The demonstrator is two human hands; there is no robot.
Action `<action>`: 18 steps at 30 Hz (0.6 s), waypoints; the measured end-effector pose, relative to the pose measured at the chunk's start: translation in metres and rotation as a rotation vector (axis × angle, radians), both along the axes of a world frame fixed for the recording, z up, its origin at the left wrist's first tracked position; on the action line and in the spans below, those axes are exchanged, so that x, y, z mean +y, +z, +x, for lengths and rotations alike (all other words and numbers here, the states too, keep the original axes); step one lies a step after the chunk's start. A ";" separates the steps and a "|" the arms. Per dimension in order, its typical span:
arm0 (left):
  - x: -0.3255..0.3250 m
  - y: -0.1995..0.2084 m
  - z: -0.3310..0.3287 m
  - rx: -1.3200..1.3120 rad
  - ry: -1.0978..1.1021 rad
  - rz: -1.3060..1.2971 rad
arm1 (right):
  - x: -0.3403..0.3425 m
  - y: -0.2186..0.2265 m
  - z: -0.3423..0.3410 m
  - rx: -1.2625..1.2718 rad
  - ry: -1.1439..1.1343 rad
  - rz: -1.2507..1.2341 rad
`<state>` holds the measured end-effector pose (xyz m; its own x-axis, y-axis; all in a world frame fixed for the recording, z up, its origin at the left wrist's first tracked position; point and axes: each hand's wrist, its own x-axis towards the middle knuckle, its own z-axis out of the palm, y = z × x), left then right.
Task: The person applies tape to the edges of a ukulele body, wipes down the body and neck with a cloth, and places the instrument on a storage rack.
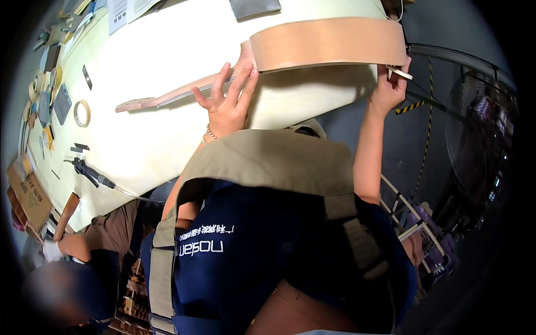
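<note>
An unfinished acoustic guitar lies on its side on the pale work table, its bare wooden body [329, 43] to the right and its neck [173, 92] pointing left. My left hand [228, 106] rests against the neck close to the body, fingers spread and stretched out. At the body's right end is my right hand [391, 89], its fingers closed around a thin pale flat piece [400, 73]. That piece sits just below the guitar's lower edge. What it is made of cannot be made out, and part of the right fingers is hidden behind the body.
The table [151, 145] holds a tape roll [82, 113], a black air blow gun [89, 173] with a hose, and a grey block [254, 8]. Tapes and abrasive pads crowd its left edge. A co-worker [106, 251] is at lower left; a large fan [480, 123] stands right.
</note>
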<state>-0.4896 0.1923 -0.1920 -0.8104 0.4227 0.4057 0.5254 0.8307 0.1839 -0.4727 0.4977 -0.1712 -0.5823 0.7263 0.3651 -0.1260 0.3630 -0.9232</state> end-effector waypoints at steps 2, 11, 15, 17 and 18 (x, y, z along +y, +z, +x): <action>0.002 -0.006 0.000 0.032 -0.002 -0.027 | -0.001 0.000 0.000 0.032 0.017 -0.043; -0.010 -0.004 -0.016 0.140 -0.126 -0.066 | 0.001 -0.012 -0.002 0.066 0.011 -0.133; -0.011 -0.001 -0.022 0.163 -0.164 -0.099 | 0.007 -0.028 0.000 0.005 0.001 -0.132; -0.008 -0.002 -0.023 0.154 -0.162 -0.039 | 0.006 -0.042 0.002 -0.013 -0.011 -0.215; -0.003 -0.003 -0.024 0.158 -0.177 -0.025 | 0.006 -0.048 0.003 -0.022 -0.019 -0.257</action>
